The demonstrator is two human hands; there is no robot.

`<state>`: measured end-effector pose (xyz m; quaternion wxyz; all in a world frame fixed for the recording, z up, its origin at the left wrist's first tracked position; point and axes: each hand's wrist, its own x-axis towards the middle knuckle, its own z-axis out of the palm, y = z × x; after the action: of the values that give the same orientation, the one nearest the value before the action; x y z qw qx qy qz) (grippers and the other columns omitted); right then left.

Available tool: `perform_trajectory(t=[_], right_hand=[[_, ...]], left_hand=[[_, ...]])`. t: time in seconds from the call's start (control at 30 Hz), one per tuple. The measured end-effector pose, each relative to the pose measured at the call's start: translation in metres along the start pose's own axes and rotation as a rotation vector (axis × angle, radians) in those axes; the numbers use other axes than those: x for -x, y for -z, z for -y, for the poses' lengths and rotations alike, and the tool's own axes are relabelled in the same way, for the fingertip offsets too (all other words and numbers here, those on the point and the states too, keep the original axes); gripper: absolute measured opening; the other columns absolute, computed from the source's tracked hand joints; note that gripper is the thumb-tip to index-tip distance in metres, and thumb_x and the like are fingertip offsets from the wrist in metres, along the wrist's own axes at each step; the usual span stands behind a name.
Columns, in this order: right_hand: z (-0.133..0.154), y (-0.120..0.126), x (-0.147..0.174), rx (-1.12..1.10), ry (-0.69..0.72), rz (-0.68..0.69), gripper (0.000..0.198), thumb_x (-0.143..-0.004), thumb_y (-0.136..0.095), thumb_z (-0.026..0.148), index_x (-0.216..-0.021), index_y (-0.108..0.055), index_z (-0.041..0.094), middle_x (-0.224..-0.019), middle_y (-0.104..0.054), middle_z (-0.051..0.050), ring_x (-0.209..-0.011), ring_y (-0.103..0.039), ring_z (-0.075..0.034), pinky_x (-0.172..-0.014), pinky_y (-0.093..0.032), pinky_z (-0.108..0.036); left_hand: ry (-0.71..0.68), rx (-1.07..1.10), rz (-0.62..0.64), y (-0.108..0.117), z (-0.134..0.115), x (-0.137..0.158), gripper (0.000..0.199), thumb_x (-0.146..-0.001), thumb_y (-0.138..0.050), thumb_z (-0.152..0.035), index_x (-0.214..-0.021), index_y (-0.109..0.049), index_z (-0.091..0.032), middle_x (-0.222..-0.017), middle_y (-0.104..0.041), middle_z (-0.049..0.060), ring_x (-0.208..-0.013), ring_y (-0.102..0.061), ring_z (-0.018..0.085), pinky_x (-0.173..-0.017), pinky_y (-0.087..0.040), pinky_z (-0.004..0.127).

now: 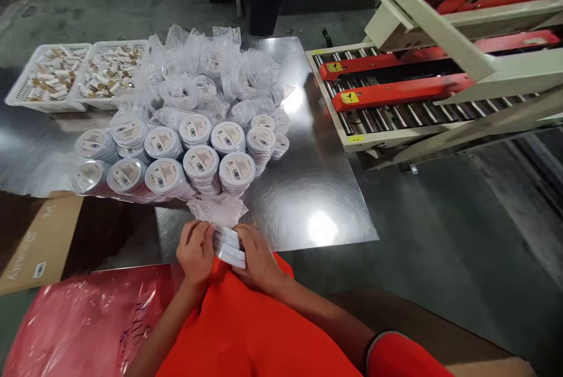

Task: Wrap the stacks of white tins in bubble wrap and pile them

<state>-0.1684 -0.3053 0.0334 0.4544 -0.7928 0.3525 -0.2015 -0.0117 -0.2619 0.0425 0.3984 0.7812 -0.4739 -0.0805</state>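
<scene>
Close to my body, at the front edge of the metal table, a small stack of flat white pieces with a clear, shiny side [229, 247] is held between my two hands. My left hand [196, 251] is closed on its left side, fingers curled. From the right, my right hand [258, 257] grips the same stack. Just beyond my hands lies a crumpled piece of bubble wrap [219, 209]. Several stacks of round, labelled tins or discs [201, 161] stand in rows behind it. The exact kind of the held pieces cannot be made out.
Bubble-wrapped bundles [211, 72] are heaped at the back. Two white baskets [53, 106] hold small white-and-gold pieces. A roller conveyor [396, 113] with red rails stands right of the metal table [314, 189]. At left are a cardboard box [44, 242] and a red plastic bag [88, 318].
</scene>
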Motion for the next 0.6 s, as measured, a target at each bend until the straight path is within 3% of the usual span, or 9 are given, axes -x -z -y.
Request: perform_trajectory(t=[0.1, 0.17, 0.27, 0.37, 0.5, 0.6], right_hand=[[0.003, 0.0, -0.002, 0.025, -0.043, -0.019, 0.066, -0.074, -0.06, 0.021, -0.135, -0.035, 0.017, -0.128, -0.049, -0.018, -0.118, -0.049, -0.03, -0.098, -0.045, -0.047], [0.005, 0.002, -0.004, 0.018, -0.063, -0.042, 0.079, -0.076, -0.061, 0.024, -0.145, -0.023, 0.019, -0.136, -0.045, -0.018, -0.124, -0.045, -0.031, -0.101, -0.042, -0.049], [0.007, 0.004, -0.006, 0.087, -0.089, -0.083, 0.084, -0.076, -0.062, 0.024, -0.149, -0.02, 0.022, -0.13, -0.052, -0.016, -0.114, -0.051, -0.032, -0.094, -0.045, -0.049], [0.007, 0.005, -0.007, 0.204, -0.122, -0.146, 0.071, -0.073, -0.06, 0.021, -0.141, -0.039, 0.019, -0.112, -0.062, -0.014, -0.1, -0.054, -0.03, -0.085, -0.046, -0.045], [0.004, 0.004, -0.006, 0.258, -0.162, -0.196, 0.056, -0.071, -0.061, 0.021, -0.126, -0.053, 0.018, -0.106, -0.063, -0.012, -0.095, -0.054, -0.029, -0.082, -0.046, -0.042], [-0.002, 0.002, -0.003, 0.276, -0.151, -0.246, 0.05, -0.075, -0.061, 0.025, -0.124, -0.051, 0.019, -0.108, -0.061, -0.012, -0.096, -0.053, -0.029, -0.082, -0.045, -0.041]], left_hand=[[-0.233, -0.044, 0.047, 0.003, -0.001, 0.0, 0.018, -0.089, -0.054, -0.024, -0.082, -0.069, -0.019, -0.078, -0.067, 0.006, -0.073, -0.062, 0.015, -0.07, -0.048, 0.024], [-0.265, -0.073, 0.085, 0.004, -0.004, 0.0, 0.019, -0.089, -0.054, -0.025, -0.08, -0.069, -0.019, -0.076, -0.067, 0.006, -0.072, -0.062, 0.015, -0.069, -0.048, 0.025], [-0.18, -0.131, 0.158, 0.005, -0.01, 0.0, 0.023, -0.091, -0.048, -0.027, -0.08, -0.067, -0.019, -0.077, -0.065, 0.008, -0.074, -0.061, 0.018, -0.07, -0.047, 0.028], [-0.024, -0.137, 0.255, 0.001, -0.011, 0.002, 0.021, -0.09, -0.043, -0.021, -0.088, -0.064, -0.018, -0.085, -0.06, 0.009, -0.077, -0.058, 0.02, -0.069, -0.045, 0.03], [0.214, -0.07, 0.364, -0.015, -0.001, 0.009, 0.015, -0.077, -0.05, -0.009, -0.085, -0.057, -0.018, -0.09, -0.054, 0.008, -0.074, -0.054, 0.019, -0.065, -0.042, 0.03], [0.263, -0.039, 0.395, -0.03, 0.008, 0.015, 0.015, -0.069, -0.053, -0.006, -0.076, -0.051, -0.02, -0.082, -0.054, 0.005, -0.068, -0.053, 0.017, -0.061, -0.04, 0.028]])
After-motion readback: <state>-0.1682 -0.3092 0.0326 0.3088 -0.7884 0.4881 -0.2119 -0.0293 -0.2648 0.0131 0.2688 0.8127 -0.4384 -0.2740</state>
